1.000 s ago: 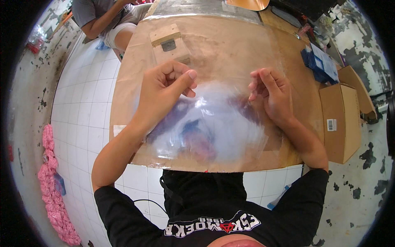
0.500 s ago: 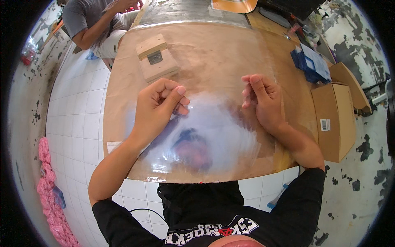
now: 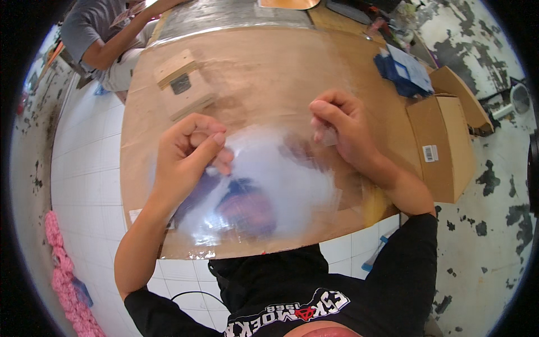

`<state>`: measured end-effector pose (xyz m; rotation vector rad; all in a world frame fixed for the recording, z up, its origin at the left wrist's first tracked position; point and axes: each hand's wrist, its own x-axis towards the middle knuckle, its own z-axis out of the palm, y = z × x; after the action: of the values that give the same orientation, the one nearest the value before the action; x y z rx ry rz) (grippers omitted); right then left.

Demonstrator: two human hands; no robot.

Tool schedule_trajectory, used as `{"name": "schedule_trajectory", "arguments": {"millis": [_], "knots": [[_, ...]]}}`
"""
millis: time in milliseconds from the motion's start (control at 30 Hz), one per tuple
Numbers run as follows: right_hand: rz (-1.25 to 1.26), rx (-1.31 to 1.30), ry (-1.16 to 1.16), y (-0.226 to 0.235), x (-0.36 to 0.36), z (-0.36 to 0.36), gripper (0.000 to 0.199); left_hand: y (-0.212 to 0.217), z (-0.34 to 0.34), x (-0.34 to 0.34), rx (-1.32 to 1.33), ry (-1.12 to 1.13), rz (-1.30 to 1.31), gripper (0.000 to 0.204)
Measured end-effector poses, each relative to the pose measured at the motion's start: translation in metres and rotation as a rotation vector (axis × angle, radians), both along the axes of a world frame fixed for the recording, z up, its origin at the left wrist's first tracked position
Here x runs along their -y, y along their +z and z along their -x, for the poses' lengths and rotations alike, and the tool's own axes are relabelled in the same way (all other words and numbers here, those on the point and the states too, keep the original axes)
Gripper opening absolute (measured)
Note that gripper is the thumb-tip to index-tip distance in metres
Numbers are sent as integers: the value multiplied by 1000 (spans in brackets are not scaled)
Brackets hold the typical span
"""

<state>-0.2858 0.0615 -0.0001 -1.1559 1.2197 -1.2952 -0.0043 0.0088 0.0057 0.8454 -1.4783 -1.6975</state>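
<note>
**Clear bag pinched at both ends**

Brown cardboard covers our surface (image 3: 269,67). At centre frame lies a clear plastic bag (image 3: 264,185), long axis running left to right. Our left hand (image 3: 188,151) pinches its left edge shut-fingered; our right hand (image 3: 342,132) nips the right corner, seemingly to keep the film taut and flat.

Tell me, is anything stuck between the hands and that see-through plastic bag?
Nothing visible is. The left hand pinches the clear plastic bag at its upper left edge, and the right hand pinches its upper right corner. The wooden block sits farther back on the brown table, apart from both.
</note>
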Motion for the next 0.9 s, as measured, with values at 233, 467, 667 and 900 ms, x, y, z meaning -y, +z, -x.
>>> {"name": "schedule_trajectory", "arguments": {"millis": [233,467,667,900], "knots": [[2,-984,-7,73,51,87,22,5,-5,-3,103,-60,-13,5],[-513,-1539,-235,105,111,235,53,4,1,-3,73,-114,-22,6],[-416,-1658,158,90,113,233,87,3,0,-4,99,-124,-22,7],[-413,-1495,335,119,101,228,124,4,1,-3,110,-137,-35,7]]}}
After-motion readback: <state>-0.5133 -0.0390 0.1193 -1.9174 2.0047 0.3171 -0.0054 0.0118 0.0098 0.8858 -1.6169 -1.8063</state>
